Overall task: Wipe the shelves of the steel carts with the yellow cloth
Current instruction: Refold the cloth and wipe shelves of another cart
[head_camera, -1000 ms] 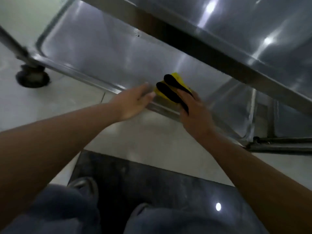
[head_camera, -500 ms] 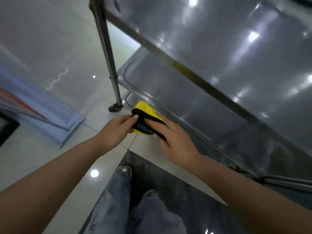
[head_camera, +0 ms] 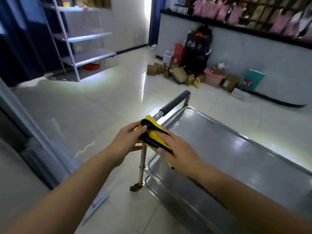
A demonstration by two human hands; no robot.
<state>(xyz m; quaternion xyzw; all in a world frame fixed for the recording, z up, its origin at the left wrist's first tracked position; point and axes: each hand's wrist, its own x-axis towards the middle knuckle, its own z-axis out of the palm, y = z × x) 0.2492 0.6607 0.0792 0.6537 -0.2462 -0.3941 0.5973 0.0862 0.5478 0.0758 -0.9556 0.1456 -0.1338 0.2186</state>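
Held the yellow cloth (head_camera: 152,136) in mid-air beside the steel cart (head_camera: 244,166), left hand (head_camera: 125,141) pinching its edge, right hand (head_camera: 179,152) curled over the fold. Looked mid-task, refolding; top shelf (head_camera: 219,146) gleamed, though how much remained unwiped could not be judged.

Cloth: a folded yellow cloth with black edging (head_camera: 152,135), held above the cart's corner.
Left hand (head_camera: 125,142): pinches the cloth's left end.
Right hand (head_camera: 179,152): fingers curled over its right end.
Cart: a shiny steel cart (head_camera: 236,157) with a black-gripped push handle (head_camera: 175,102).
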